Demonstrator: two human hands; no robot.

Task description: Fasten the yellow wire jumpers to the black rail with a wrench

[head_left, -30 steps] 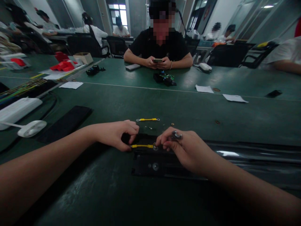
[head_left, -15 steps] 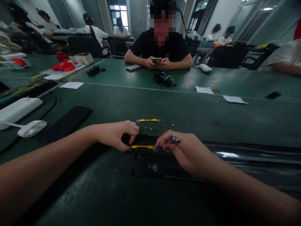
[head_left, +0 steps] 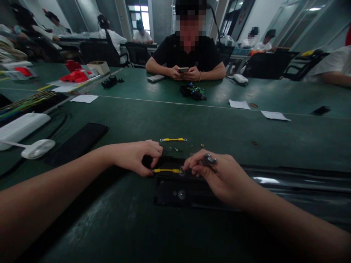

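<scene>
My left hand (head_left: 144, 157) is closed, thumb and fingers pinching the left end of a short yellow wire (head_left: 166, 170). The wire lies over a dark panel, and its right end sits at a round metal fastener (head_left: 181, 171). My right hand (head_left: 216, 168) has its index fingertip touching that fastener. Tucked in the same hand is a shiny metal tool (head_left: 210, 159); most of it is hidden by the fingers. Nearer to me, the black panel (head_left: 167, 199) carries another round fastener (head_left: 181, 194). Beyond my hands lies a second yellow wire with ring terminals (head_left: 173, 139).
Small loose metal parts (head_left: 175, 149) and a brass-coloured nut (head_left: 202, 145) lie past my hands. A black phone (head_left: 78, 142) and a white power strip (head_left: 22, 126) are at left. Across the green table, a person (head_left: 189, 54) holds a phone near a circuit board (head_left: 196, 91).
The metal tool in my right hand has turned and shifted slightly right. My right index finger has moved a little at the fastener. My left hand stays on the wire.
</scene>
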